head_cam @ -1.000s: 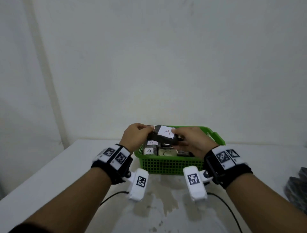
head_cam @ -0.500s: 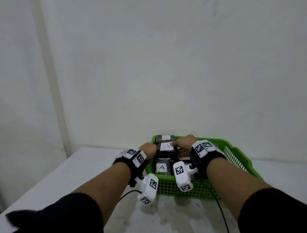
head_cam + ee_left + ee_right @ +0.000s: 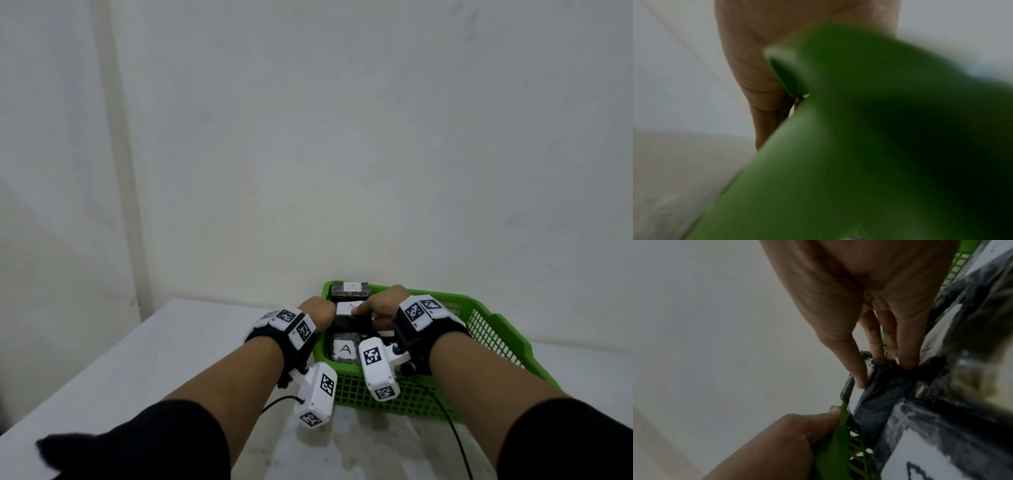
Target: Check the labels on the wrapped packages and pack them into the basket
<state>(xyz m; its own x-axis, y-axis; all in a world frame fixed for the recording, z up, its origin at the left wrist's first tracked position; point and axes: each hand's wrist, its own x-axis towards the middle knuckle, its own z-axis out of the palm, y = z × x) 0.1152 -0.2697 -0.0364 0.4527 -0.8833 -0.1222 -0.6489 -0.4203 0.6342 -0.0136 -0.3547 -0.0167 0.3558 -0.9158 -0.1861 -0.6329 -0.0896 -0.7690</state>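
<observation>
Nearest me, on the white worktop (image 3: pixel 171 349), sits a green basket (image 3: pixel 493 329). An A-labelled wrapped package (image 3: pixel 344 349) lies by its near wall. Just beyond, my right hand (image 3: pixel 383 306) pinches the middle wrapped package (image 3: pixel 347 310), thumb on its label, fingers on its right end; its long axis runs left to right. My left hand (image 3: pixel 318 310) is at the basket's left rim; its grasp I cannot tell. Farthest, a third package (image 3: pixel 351 287) rests against the far wall.
</observation>
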